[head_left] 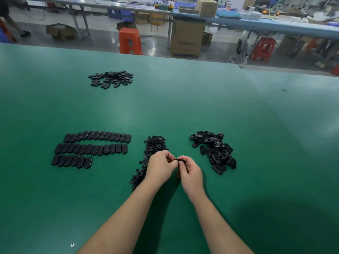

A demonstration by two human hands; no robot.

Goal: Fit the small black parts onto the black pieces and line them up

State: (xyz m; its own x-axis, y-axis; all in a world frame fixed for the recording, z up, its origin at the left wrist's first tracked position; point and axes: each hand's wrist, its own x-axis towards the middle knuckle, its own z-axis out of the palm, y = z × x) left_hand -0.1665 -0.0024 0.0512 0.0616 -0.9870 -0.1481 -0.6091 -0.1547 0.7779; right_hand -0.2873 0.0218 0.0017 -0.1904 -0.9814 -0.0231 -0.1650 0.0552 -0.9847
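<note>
Both my hands meet above the green table (183,107) and hold one black oval piece (180,160) between them. My left hand (160,166) pinches its left end; my right hand (190,171) grips it with curled fingers. A heap of small black parts (155,145) lies just behind and under my left hand. To the right is a loose heap of black oval pieces (214,151). On the left, three neat rows of oval pieces (91,149) lie side by side.
Another scattered pile of black pieces (111,78) lies at the far left of the table. Beyond the table's far edge stand orange stools (130,41), cardboard boxes (186,39) and long workbenches. A small screw (72,244) lies near the front edge.
</note>
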